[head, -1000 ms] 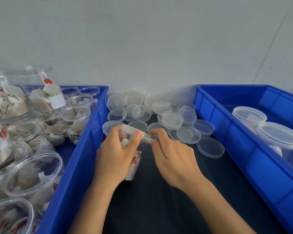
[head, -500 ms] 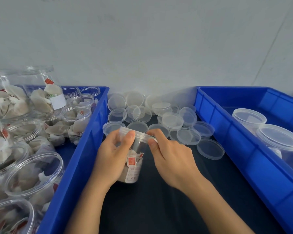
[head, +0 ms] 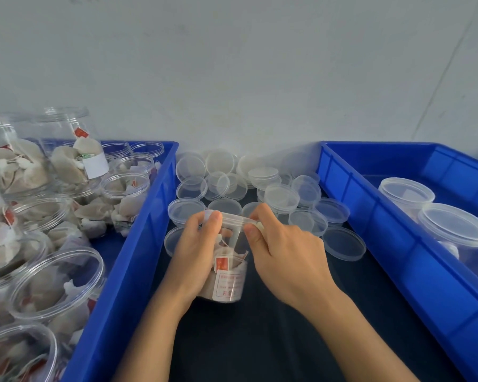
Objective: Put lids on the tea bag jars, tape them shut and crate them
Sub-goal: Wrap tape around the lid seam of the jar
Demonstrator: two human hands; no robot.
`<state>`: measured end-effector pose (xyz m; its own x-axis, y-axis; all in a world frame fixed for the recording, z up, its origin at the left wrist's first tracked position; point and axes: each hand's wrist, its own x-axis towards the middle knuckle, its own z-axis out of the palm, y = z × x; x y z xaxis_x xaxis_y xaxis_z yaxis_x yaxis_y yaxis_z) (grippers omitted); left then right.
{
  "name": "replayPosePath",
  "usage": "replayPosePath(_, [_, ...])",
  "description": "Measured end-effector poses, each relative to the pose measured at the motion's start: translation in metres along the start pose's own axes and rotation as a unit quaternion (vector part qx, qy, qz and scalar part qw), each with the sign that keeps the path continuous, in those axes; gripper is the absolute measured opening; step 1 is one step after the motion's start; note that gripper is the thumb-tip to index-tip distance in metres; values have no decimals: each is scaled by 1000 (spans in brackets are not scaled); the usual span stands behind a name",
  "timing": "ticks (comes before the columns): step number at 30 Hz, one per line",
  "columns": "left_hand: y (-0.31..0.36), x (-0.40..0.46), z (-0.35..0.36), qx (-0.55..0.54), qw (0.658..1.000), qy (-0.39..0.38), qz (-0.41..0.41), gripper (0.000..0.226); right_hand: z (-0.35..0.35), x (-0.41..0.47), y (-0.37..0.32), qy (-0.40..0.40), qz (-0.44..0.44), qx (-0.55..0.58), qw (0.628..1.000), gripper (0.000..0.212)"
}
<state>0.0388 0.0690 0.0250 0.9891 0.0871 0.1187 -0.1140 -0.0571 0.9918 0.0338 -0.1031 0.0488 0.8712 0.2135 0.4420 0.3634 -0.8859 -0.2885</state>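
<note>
A clear jar of tea bags (head: 228, 274) with a white label stands on the dark table between two blue crates. A clear lid (head: 232, 216) sits on its mouth. My left hand (head: 195, 252) wraps the jar's left side, thumb on the lid's rim. My right hand (head: 282, 255) pinches the lid's right edge with thumb and fingers. Several loose clear lids (head: 280, 195) lie behind the jar. The right blue crate (head: 370, 216) holds two lidded jars (head: 453, 230).
The left blue crate (head: 138, 244) is packed with several open jars of tea bags (head: 55, 285), some stacked high. A grey wall rises close behind the table. A single lid (head: 344, 242) lies near the right crate's wall.
The jar has tilted upright from leaning away, and the lid now sits flatter on its mouth. Both hands stayed on the jar and lid.
</note>
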Motion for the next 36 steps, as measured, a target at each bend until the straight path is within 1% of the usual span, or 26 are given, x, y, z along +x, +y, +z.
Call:
replayPosePath(3, [-2, -4, 6, 28, 999, 22, 26, 58, -4, 0, 0, 16, -6, -9, 1000, 24])
replayPosePath(5, [-2, -6, 8, 89, 993, 59, 55, 59, -8, 0, -1, 29, -14, -27, 999, 20])
replayPosePath(7, [0, -6, 10, 151, 983, 82, 70, 59, -10, -1, 0, 36, -12, -50, 998, 21])
replayPosePath(9, [2, -5, 14, 192, 975, 81, 73, 57, -10, -2, 2, 31, -4, -59, 998, 22])
replayPosePath(11, [3, -4, 20, 207, 973, 75, 67, 56, -9, -3, 4, 24, 2, -54, 998, 20])
replayPosePath(14, [3, -2, 24, 225, 969, 71, 66, 64, -7, -5, 8, 6, 16, -17, 1000, 21])
replayPosePath(15, [2, -1, 23, 216, 972, 69, 61, 67, -6, -6, 9, -2, 22, 6, 1000, 20])
replayPosePath(18, [1, 2, 15, 143, 988, 51, 34, 70, -5, -8, 12, -26, 27, 52, 998, 11])
replayPosePath(24, [-3, 5, 6, 68, 996, 47, 14, 64, -7, -3, 12, -36, 7, 49, 998, 21])
replayPosePath(27, [-3, 5, 3, 53, 998, 38, 7, 64, -8, -3, 13, -48, 10, 61, 997, 24])
replayPosePath(31, [-5, 7, 1, 49, 998, 32, 5, 69, -10, -2, 15, -45, 10, 71, 996, 23])
replayPosePath(36, [-3, 7, 0, 41, 999, 21, 7, 64, -12, 0, 18, -54, 11, 76, 996, 19])
